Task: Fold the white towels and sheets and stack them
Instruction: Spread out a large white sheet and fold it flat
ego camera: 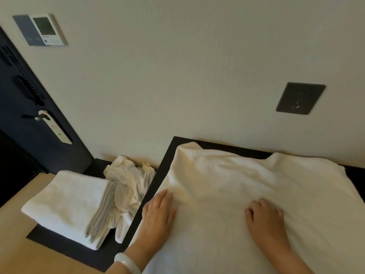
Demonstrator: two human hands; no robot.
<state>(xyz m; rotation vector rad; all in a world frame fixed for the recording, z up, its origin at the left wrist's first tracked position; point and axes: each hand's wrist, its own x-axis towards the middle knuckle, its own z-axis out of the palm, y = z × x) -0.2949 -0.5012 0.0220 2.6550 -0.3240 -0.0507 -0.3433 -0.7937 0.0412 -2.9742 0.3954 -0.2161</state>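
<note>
A white towel [246, 184] lies spread and slightly wrinkled over the black table top [167, 161]. My left hand [158, 214] presses flat on its left edge, fingers straight. My right hand [264, 218] rests palm down on the towel's middle, fingers spread and slightly bent. To the left sits a stack of folded white towels [69, 206] on a lower dark surface. Between that stack and the table lies a crumpled heap of white sheets [128, 186].
A pale wall [177, 76] rises right behind the table, with a dark socket plate [300, 98]. A dark door [29, 125] with a metal handle stands at the left, a wall control panel [42, 29] above it. A light wooden surface [19, 254] lies at the lower left.
</note>
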